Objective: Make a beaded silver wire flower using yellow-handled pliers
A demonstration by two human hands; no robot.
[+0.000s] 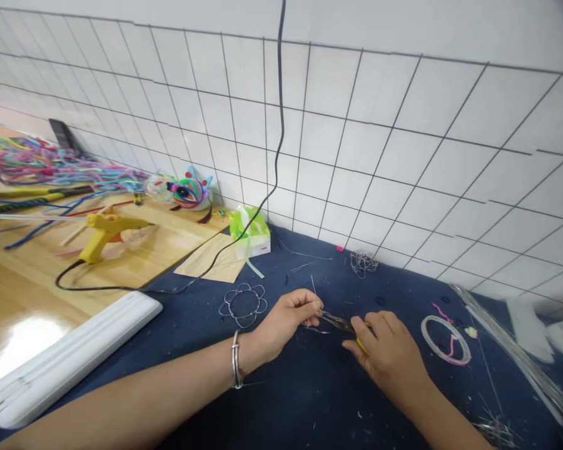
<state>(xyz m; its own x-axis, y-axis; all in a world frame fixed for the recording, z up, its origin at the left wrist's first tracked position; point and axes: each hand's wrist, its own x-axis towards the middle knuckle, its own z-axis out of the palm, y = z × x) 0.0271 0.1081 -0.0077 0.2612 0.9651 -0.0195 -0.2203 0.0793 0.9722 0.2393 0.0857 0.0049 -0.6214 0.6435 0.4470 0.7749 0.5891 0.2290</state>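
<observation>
My left hand (296,315) pinches a thin piece of wire (313,285), one end of which sticks up above the fingers. From the right, my right hand (385,350) grips a pair of pliers (341,324) with yellow handles. The tips of the pliers reach the wire at my left fingertips; the jaws are too small to tell how firmly they close. A short bit with a pinkish end hangs below the left fingers. Left of that hand, a flower-shaped wire frame (243,305) lies on the dark blue cloth (281,400).
A yellow glue gun (104,236) lies on the wooden board, its black cord (278,156) running up the wall. A tissue pack (253,232), white case (70,356), tangled wire (363,264), tape roll (425,331) and wire bundle (511,350) surround the hands.
</observation>
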